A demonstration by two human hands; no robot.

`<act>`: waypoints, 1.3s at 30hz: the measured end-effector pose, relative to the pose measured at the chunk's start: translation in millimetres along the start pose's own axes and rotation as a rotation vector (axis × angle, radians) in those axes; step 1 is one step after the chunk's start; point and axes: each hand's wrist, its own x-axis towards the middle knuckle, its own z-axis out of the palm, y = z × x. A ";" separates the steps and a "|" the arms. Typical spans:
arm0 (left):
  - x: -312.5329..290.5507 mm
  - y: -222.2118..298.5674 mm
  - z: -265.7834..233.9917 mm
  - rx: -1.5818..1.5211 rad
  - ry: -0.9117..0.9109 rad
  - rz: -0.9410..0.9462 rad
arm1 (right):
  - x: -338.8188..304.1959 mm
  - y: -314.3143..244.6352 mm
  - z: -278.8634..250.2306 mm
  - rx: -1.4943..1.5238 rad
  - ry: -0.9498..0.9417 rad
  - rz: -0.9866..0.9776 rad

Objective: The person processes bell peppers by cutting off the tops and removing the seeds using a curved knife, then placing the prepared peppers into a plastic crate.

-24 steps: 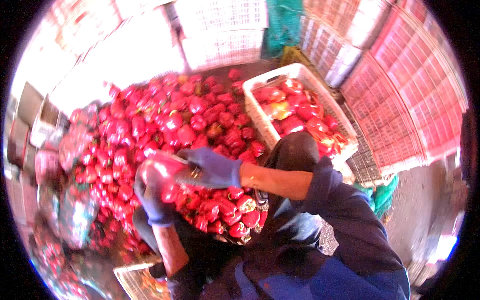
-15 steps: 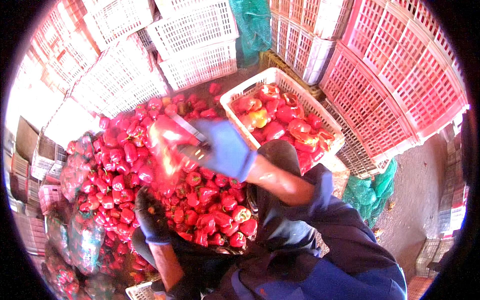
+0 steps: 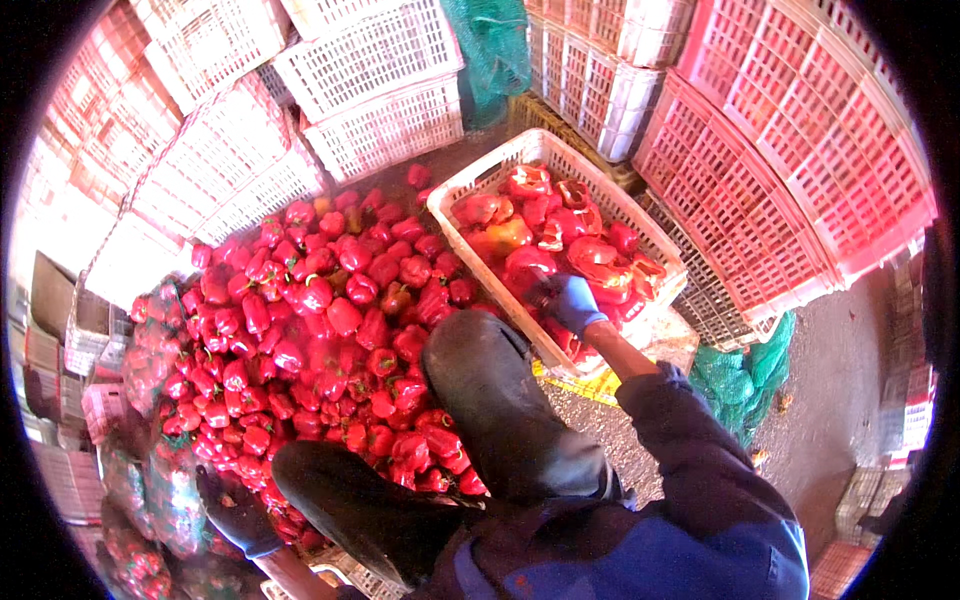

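My right hand (image 3: 572, 304), in a blue glove with a dark palm side, reaches into a pale plastic crate (image 3: 470, 240) of red bell peppers (image 3: 598, 262). Some peppers there look cut open, and one is orange-yellow (image 3: 508, 233). Its fingers are blurred and partly hidden among the peppers, so what they hold is unclear. My left hand (image 3: 238, 512), in a dark glove with a blue cuff, is low on the left beside my knee, at the edge of a large heap of whole red peppers (image 3: 330, 300). Its dark fingers are hard to make out.
Stacked white crates (image 3: 370, 60) stand behind the heap; red crates (image 3: 740, 190) rise on the right. Mesh bags of peppers (image 3: 180, 500) lie at the left. Green netting (image 3: 745, 380) lies on the floor past the crate. My knees (image 3: 480, 385) border the heap.
My right hand, with a knife in it over the heap before, has moved right into the crate; the knife is not visible now. My left hand has moved down and left, outside my knee.
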 end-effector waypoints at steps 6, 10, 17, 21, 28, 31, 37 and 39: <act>-10.7 -0.1 5.3 0.207 0.068 -0.062 | 40.3 3.0 -48.6 0.392 0.189 0.230; -9.1 3.9 4.4 0.210 0.125 -0.200 | 118.7 -24.3 -48.6 0.146 0.489 0.105; -36.8 -28.7 -36.4 0.093 0.145 -0.234 | 151.1 -61.8 72.4 -0.418 0.240 0.167; -45.9 -68.5 -46.6 0.360 0.066 -0.184 | 166.4 -41.8 89.0 -0.491 0.234 0.059; -26.4 -4.9 -10.8 0.223 0.186 -0.159 | 173.2 3.5 131.3 -0.612 -0.140 0.046; -48.6 10.3 -30.8 0.825 0.177 0.129 | 165.2 34.2 109.3 -0.646 -0.224 -0.005; -138.5 34.0 -137.0 0.065 0.640 -0.286 | 226.2 93.0 65.8 0.055 -0.173 0.203; -194.0 56.7 -180.0 0.226 0.873 -0.350 | 256.0 97.3 48.6 0.492 -0.228 0.413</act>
